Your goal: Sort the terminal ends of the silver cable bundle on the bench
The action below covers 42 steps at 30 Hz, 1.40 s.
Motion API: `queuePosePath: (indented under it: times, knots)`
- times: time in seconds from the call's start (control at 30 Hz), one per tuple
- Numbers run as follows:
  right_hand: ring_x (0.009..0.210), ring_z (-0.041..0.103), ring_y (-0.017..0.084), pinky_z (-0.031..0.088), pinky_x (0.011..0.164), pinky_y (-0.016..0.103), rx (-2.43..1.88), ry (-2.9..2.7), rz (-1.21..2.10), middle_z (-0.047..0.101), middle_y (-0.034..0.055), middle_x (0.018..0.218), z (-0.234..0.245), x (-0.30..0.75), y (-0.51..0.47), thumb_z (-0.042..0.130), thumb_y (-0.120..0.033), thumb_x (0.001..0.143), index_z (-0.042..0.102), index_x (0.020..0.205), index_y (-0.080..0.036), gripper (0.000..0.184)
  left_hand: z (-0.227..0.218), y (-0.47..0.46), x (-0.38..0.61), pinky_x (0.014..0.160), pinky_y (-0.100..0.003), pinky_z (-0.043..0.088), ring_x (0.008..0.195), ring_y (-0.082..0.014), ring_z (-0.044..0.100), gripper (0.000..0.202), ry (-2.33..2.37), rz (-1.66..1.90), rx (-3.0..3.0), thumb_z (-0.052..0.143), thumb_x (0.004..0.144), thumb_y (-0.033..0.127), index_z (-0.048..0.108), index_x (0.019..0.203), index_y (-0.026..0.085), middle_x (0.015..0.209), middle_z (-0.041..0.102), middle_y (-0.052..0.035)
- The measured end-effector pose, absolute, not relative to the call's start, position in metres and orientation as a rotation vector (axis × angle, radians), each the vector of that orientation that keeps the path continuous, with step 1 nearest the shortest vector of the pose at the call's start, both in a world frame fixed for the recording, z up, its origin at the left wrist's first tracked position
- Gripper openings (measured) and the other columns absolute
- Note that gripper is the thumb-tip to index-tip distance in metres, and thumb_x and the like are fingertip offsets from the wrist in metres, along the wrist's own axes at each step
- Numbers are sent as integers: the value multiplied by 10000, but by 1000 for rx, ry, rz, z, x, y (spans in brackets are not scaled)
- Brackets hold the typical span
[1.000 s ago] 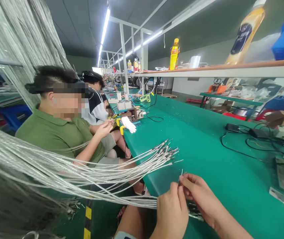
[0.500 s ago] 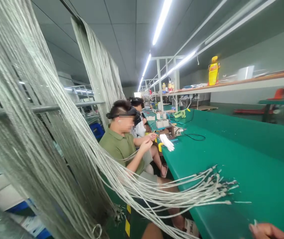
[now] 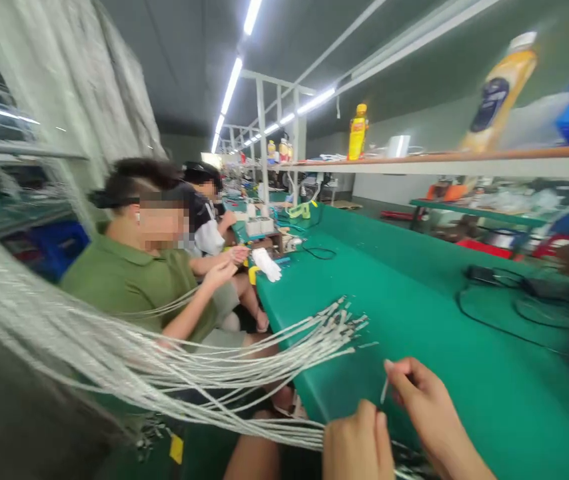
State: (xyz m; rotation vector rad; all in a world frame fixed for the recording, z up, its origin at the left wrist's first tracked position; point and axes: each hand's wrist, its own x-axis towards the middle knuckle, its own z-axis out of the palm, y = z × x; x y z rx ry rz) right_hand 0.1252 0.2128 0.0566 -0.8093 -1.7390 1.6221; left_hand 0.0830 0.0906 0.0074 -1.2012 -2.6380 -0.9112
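Note:
My left hand [image 3: 357, 443] is at the bottom edge, curled closed, with strands of a hanging bundle of braided silver cables [image 3: 204, 373] running toward it. What it grips is partly hidden. My right hand [image 3: 422, 407] pinches a short, thin pale pin [image 3: 383, 392] between its fingers, above the green workbench [image 3: 464, 407]. Dark wires [image 3: 409, 463] show below my hands. The cable ends, fitted with small metal terminals [image 3: 344, 325], lie fanned out on the bench, away from my hands.
A co-worker [image 3: 144, 267] in a green shirt sits left of the bench, working with both hands, and another person [image 3: 204, 227] sits beyond. A white glove [image 3: 267, 265] lies on the bench. Black cords [image 3: 489, 313] lie to the right. A shelf [image 3: 414, 167] above holds bottles.
My view has swung back to the right, bringing both hands fully into frame after only fingers showed at the lower right. My right hand now holds the pin up above the bench.

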Motion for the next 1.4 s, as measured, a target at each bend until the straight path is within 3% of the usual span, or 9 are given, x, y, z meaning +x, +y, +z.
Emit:
queuePosePath:
  times: [0.07, 0.13, 0.37, 0.5, 0.73, 0.97, 1.2, 1.4]
  knots:
    - [511, 321, 95, 252, 482, 235, -758, -1558, 1857, 444, -48, 581, 67, 125, 215, 747, -512, 784, 507, 666, -185, 422, 13, 86, 81, 499, -323, 218, 573, -233, 628, 257, -2565, -902, -1302, 319, 955, 239, 551, 846, 260, 634, 652, -8]
    - [518, 322, 89, 251, 490, 232, -755, -1468, 1892, 444, -51, 601, 73, 126, 220, 755, -480, 792, 510, 693, -183, 398, 17, 81, 78, 510, -329, 188, 554, -214, 614, 254, -2529, -912, -1324, 307, 976, 251, 519, 835, 262, 611, 635, 14]
    - [636, 417, 110, 320, 549, 231, -817, -1335, 1996, 533, 4, 846, 76, 131, 209, 664, -527, 860, 576, 918, -184, 359, 13, 81, 76, 512, -323, 198, 548, -187, 608, 209, -2512, -997, -1321, 319, 989, 250, 492, 872, 262, 610, 619, 42]
    - [615, 371, 106, 286, 551, 236, -692, -1581, 2159, 484, -21, 728, 73, 128, 193, 682, -479, 861, 556, 808, -165, 343, 12, 80, 75, 525, -315, 214, 585, -183, 617, 206, -2539, -1115, -1297, 316, 991, 270, 502, 902, 265, 668, 647, 37]
    - [600, 263, 114, 267, 545, 241, -655, -1851, 1909, 318, -70, 632, 44, 121, 187, 562, -588, 903, 394, 709, -200, 465, 11, 82, 73, 533, -319, 227, 607, -196, 625, 242, -2555, -1265, -1273, 285, 995, 288, 513, 916, 281, 682, 658, 31]
    - [614, 296, 123, 291, 556, 253, -741, -1963, 1551, 332, -53, 645, 34, 122, 188, 467, -608, 939, 378, 677, -202, 491, 10, 80, 69, 549, -286, 276, 637, -175, 630, 259, -2534, -1309, -1341, 292, 999, 313, 528, 902, 269, 701, 650, 24]
    - [444, 168, 79, 130, 443, 263, -829, -1915, 1881, 243, -82, 470, 40, 118, 180, 503, -739, 839, 343, 554, -213, 619, -2, 80, 69, 544, -258, 329, 580, -153, 600, 285, -2431, -1464, -1258, 318, 994, 338, 565, 870, 268, 630, 625, 33]
    - [447, 221, 95, 174, 459, 269, -773, -2106, 1734, 309, -45, 467, 43, 124, 182, 440, -756, 858, 386, 497, -199, 666, -6, 78, 69, 577, -259, 381, 661, -163, 647, 292, -2399, -1360, -1278, 313, 992, 332, 595, 1037, 271, 746, 690, -3]
